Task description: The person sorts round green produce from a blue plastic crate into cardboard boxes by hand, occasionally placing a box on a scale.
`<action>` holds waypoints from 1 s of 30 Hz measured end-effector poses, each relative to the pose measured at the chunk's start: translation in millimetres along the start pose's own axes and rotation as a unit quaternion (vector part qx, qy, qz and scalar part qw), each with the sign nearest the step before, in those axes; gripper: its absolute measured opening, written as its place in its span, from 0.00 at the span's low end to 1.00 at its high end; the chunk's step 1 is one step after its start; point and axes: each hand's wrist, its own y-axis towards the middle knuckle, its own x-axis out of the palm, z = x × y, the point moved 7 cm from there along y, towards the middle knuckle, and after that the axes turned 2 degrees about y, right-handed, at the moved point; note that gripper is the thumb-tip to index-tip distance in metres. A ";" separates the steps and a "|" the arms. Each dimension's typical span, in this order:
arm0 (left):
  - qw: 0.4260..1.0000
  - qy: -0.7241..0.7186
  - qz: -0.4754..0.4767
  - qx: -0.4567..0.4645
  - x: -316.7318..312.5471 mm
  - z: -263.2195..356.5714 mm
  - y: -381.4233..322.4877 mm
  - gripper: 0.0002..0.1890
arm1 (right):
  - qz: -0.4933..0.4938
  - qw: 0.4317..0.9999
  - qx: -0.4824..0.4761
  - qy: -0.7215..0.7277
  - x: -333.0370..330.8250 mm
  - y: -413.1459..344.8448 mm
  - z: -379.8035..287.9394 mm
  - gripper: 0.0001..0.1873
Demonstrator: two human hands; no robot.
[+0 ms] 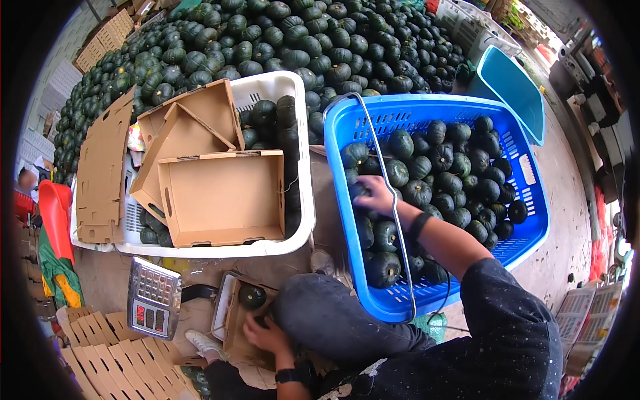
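Note:
My right hand (376, 195), blurred, reaches under the metal handle of the large blue plastic basket (334, 165). Its fingers close around a dark green kabocha-type squash (358, 190) at the basket's left side. Many similar squashes fill the basket. Beside my knee, my left hand (270, 336) dips into a shallow cardboard box (235, 334) set on the platform of a weighing scale. One round squash (251, 296) sits at the far end of that box. Something dark, apparently another squash, lies under my left fingertips; whether they grip it is hidden.
The scale's display unit (154, 298) has lit red digits. Empty cardboard trays (225, 200) rest on a white crate (306, 200) holding squashes. A huge squash heap (280, 35) lies behind. Flattened cardboard (115, 370) is at lower left, a teal bin (515, 90) at right.

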 end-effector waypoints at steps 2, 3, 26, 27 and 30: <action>0.988 -0.054 -0.015 -0.145 36.9 -92.8 -5.3 0.34 | -0.023 0.812 0.168 0.559 -7.2 -14.2 -7.3 0.28; 0.956 -0.107 -0.044 -0.271 59.2 -135.0 -12.8 0.35 | -0.104 0.691 0.226 0.678 -14.0 -29.3 -17.8 0.31; 0.753 -0.657 0.007 -0.010 -150.6 51.0 -40.7 0.34 | -0.179 0.878 -0.359 0.260 -16.0 -177.1 -310.4 0.16; 0.759 -0.643 0.015 -0.104 -139.6 25.7 -38.4 0.32 | -0.153 0.892 -0.320 0.279 -35.3 -166.6 -294.0 0.14; 0.817 -0.502 0.075 -0.275 -81.9 -84.5 -34.0 0.30 | 0.074 0.971 -0.093 0.209 -81.1 -112.6 -188.0 0.10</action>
